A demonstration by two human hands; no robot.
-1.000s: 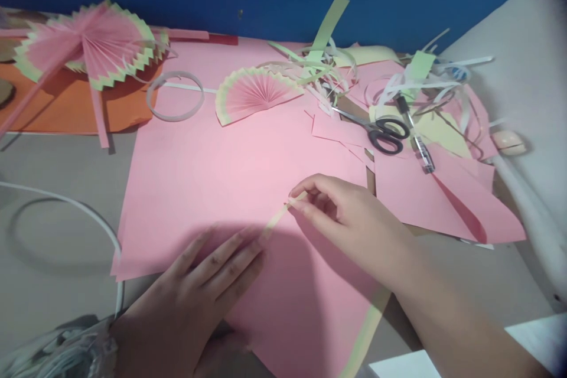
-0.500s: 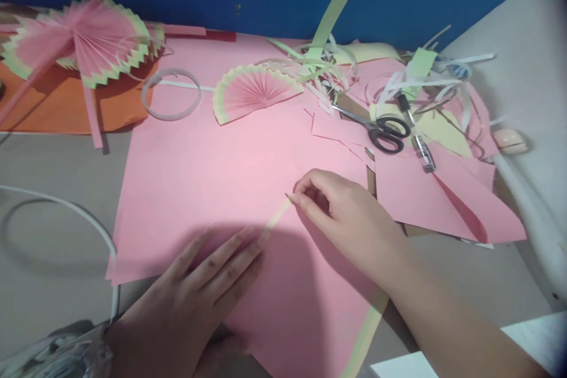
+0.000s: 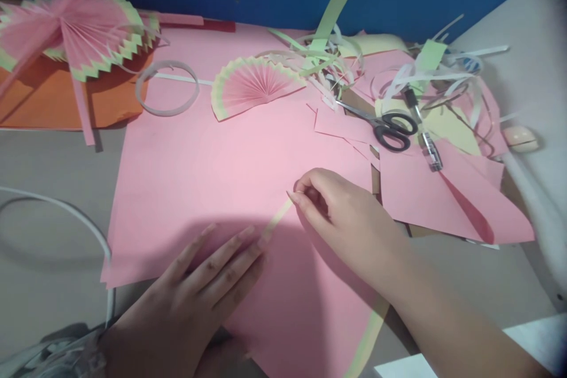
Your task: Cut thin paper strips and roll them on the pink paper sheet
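A pink paper sheet [image 3: 292, 307] lies at a slant under both hands, with a green and pale yellow band along its right edge. A narrow pale yellow strip [image 3: 279, 217] shows along its upper edge between my hands. My left hand [image 3: 208, 283] rests flat on the paper with fingers stretched, its fingertips by the lower end of that strip. My right hand [image 3: 341, 212] is closed, thumb and forefinger pinching the sheet's far corner at the strip's upper end. Beneath lies a larger stack of pink paper [image 3: 186, 171].
A pleated pink fan [image 3: 254, 85] lies ahead, with more pleated fans [image 3: 95, 23] on orange paper [image 3: 106, 100] at left. A tape ring [image 3: 167, 88], black-handled scissors [image 3: 394, 132], a marker [image 3: 427, 144] and paper scraps [image 3: 328, 53] lie around. A white cable [image 3: 80, 215] curves at left.
The view has shifted slightly, so the background items sit a little differently. Both hands hold nearly the same pose on the pink sheet.
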